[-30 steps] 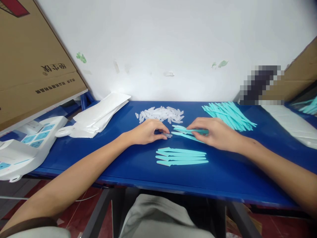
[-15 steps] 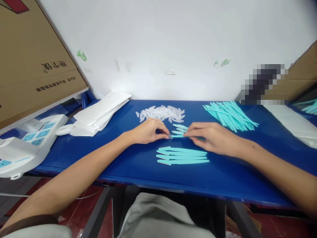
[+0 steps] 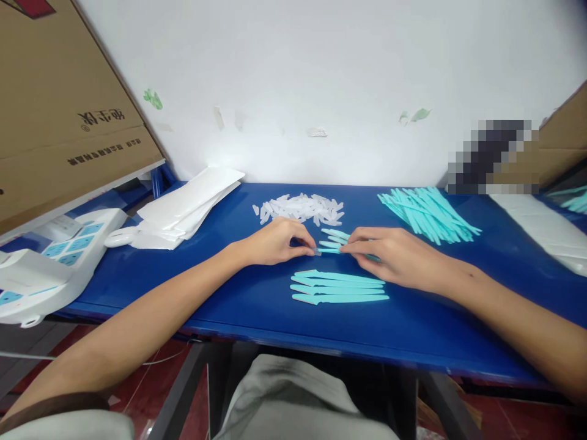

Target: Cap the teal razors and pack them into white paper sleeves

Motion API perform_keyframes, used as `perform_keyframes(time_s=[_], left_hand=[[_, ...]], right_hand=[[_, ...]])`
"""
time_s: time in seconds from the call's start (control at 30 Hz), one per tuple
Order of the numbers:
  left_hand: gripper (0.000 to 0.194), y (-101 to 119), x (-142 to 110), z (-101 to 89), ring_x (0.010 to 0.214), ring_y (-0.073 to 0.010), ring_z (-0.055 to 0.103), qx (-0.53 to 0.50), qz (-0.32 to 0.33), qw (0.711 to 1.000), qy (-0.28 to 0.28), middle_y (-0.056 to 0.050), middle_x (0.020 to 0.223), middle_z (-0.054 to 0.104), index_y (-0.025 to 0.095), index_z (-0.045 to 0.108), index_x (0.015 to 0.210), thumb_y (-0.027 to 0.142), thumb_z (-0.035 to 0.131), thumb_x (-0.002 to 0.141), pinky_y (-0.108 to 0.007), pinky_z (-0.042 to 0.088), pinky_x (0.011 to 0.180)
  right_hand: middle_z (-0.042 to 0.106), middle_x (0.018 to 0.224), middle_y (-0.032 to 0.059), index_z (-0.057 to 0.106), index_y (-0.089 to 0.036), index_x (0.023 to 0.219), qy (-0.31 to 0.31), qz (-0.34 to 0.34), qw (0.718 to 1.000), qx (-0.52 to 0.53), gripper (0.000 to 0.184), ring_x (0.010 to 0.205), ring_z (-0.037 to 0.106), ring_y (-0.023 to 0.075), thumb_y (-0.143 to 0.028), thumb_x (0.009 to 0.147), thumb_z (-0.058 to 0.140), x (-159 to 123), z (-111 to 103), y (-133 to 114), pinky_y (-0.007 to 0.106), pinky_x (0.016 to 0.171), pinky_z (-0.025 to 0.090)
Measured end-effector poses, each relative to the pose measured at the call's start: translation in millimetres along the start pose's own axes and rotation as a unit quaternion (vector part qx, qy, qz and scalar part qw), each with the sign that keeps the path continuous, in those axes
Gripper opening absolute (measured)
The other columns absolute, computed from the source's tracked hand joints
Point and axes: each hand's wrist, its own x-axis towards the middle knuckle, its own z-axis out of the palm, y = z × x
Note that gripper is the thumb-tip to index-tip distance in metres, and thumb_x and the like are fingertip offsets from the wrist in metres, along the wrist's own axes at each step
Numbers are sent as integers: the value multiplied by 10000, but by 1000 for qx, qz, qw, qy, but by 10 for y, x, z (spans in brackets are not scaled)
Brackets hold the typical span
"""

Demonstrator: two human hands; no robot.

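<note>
My left hand (image 3: pixel 285 242) is closed, pinching a small translucent blade cap (image 3: pixel 317 251) at the end of a turquoise eyebrow razor (image 3: pixel 329 250). That razor's handle is pinched in my right hand (image 3: pixel 384 249), whose fingers partly hide it. Just behind lie a few more turquoise razors (image 3: pixel 334 233), partly covered by the right hand. Nearer me, several razors (image 3: pixel 339 288) rest side by side on the blue table (image 3: pixel 257 305). A loose heap of whitish translucent caps (image 3: pixel 302 208) sits beyond my left hand.
A big pile of turquoise razors (image 3: pixel 428 214) lies at the back right. White flat packets (image 3: pixel 188 208) and a white power strip (image 3: pixel 92 244) are at left, beneath a leaning cardboard box (image 3: pixel 59 98). A white padded sheet (image 3: pixel 541 232) lies at far right.
Both hands stay almost where they were, still joined over the razor and cap. The whole view shifts very slightly; the piles look the same.
</note>
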Motion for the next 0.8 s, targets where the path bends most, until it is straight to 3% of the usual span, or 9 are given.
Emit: perform_keyframes(time_s=[0.57, 0.8], left_hand=[[94, 7, 7, 12, 877, -169, 739, -1, -10, 1000, -4, -47, 984, 808, 189, 815, 1002, 235, 746, 958, -266, 543, 811], [72, 72, 26, 95, 821, -167, 749, -10, -24, 999, 32, -51, 932, 812, 175, 819, 962, 213, 766, 932, -266, 581, 775]], right_hand=[[773, 1112, 87, 796, -232, 1225, -15, 16, 1000, 22, 378, 779, 741, 184, -146, 988, 514, -7, -47, -21, 304, 692, 568], [743, 1094, 109, 782, -186, 1205, -19, 2, 1000, -15, 360, 744, 728, 185, -114, 982, 510, 26, 25, -123, 303, 629, 555]])
